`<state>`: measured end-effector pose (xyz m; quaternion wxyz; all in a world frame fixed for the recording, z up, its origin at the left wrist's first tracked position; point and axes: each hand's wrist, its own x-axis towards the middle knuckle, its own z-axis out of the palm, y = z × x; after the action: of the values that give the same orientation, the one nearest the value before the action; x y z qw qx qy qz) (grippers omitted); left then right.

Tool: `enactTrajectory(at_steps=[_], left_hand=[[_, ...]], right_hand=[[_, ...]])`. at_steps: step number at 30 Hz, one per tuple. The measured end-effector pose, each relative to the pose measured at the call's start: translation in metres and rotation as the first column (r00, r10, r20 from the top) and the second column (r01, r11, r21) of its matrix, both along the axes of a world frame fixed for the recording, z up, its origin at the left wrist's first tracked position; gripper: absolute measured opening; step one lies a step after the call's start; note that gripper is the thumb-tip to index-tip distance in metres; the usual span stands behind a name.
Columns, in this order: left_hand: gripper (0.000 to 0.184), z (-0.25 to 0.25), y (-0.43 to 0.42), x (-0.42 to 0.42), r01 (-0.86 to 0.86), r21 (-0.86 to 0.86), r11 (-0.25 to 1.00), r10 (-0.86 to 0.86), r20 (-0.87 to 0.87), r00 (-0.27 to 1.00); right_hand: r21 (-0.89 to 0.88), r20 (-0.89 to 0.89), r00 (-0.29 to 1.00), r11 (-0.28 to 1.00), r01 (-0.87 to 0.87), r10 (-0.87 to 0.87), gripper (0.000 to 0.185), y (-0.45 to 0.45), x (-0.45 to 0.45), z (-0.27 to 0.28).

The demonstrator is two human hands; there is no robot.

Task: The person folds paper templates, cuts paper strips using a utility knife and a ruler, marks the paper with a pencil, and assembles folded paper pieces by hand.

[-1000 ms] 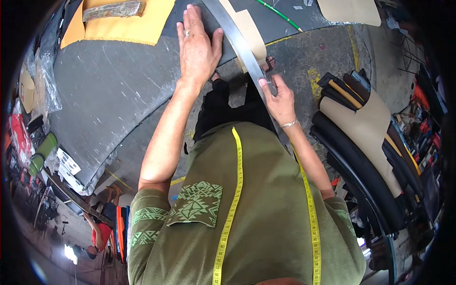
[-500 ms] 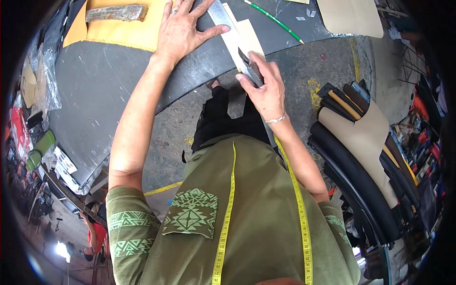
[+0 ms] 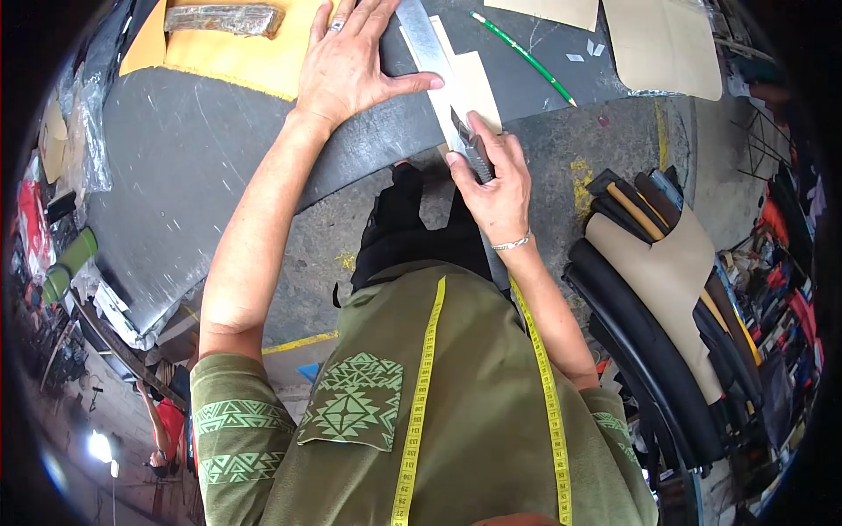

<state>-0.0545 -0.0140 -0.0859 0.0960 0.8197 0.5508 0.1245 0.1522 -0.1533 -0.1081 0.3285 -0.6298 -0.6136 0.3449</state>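
Observation:
My left hand (image 3: 345, 74) lies with its fingers spread at the table's near side, its thumb stretched onto a metal ruler (image 3: 419, 37). Beneath the ruler is a pale cream piece of card or leather (image 3: 479, 86), reaching the table edge. In my right hand (image 3: 496, 193) is a grey utility knife (image 3: 474, 158), its blade pointing away from me along the ruler's near end. The right fingertips rest close to the cream piece. Whether the blade touches it I cannot tell.
A green pencil (image 3: 524, 58) lies right of the ruler, near small white scraps (image 3: 574, 58) and beige sheets (image 3: 662, 53). Yellow material (image 3: 232, 66) with a wrapped bar (image 3: 224, 19) is at left. Rolls of material (image 3: 649, 342) stand at my right. A person in red (image 3: 167, 425) is behind.
The whole view has shifted a little, so the table and both hands appear lower and further right. Both hands keep about the same hold and place on the table.

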Motion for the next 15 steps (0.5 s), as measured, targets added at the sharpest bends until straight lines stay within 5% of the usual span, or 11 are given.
enactTrajectory(at_steps=[15], left_hand=[[0.114,-0.0014,0.0036,-0.0014,0.009,-0.037,0.999,-0.010,-0.036,0.999]], right_hand=[[-0.011,-0.036,0.999,1.000,-0.008,0.007,0.058,0.0021,-0.0006,-0.0026]])
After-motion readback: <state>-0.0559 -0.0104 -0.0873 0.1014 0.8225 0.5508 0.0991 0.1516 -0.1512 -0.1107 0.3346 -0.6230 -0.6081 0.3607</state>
